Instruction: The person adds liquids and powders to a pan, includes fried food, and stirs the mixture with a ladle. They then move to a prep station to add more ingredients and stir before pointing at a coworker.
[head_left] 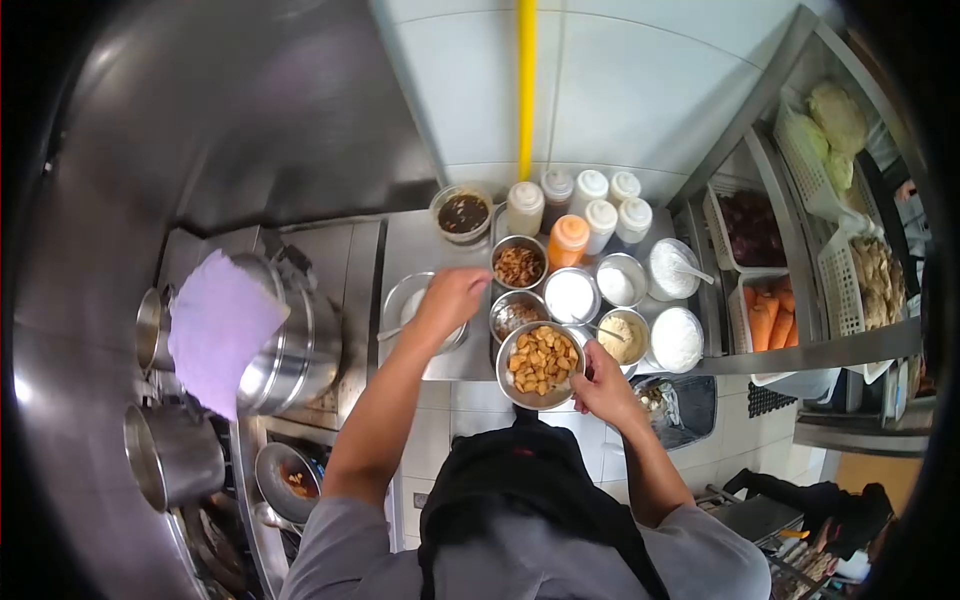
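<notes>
Apparent holding step: my right hand (606, 390) grips the metal bowl (540, 403) of brown chunks (543, 358), at my 12 o'clock, by its rim; my left hand (452, 303) curls at the bowl's 10 o'clock, whether on anything I cannot tell; the next move likely calls for level support.

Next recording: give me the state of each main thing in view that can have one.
Right hand: gripping the metal bowl's edge
Metal bowl: uncovered, holding brown chunks
Left hand: raised, fingers curled; grip unclear
Orange squeeze bottle: upright
Dark-sauce bowl: uncovered
Purple cloth: draped over a large steel pot
Frying pan: uncovered, food inside
</notes>
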